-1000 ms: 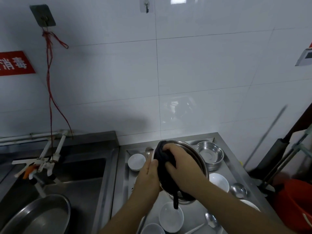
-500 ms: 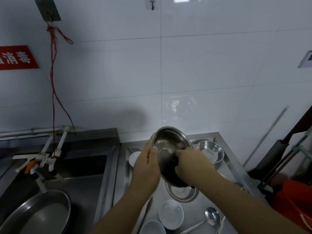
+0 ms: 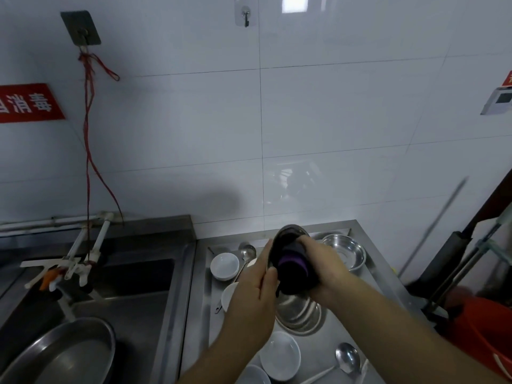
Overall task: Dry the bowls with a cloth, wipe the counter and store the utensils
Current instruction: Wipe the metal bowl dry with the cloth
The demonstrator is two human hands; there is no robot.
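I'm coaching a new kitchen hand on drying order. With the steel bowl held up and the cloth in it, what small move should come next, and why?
Probably turn the steel bowl a little in the left hand while the right hand rubs the dark cloth round inside. The cloth covers only part of the bowl, and its far rim is uncovered.

White glossy wall tiles (image 3: 332, 112) filled the background, a red sign (image 3: 27, 103) at nine o'clock, a steel sink (image 3: 133, 289) at seven, ceiling light reflected at twelve
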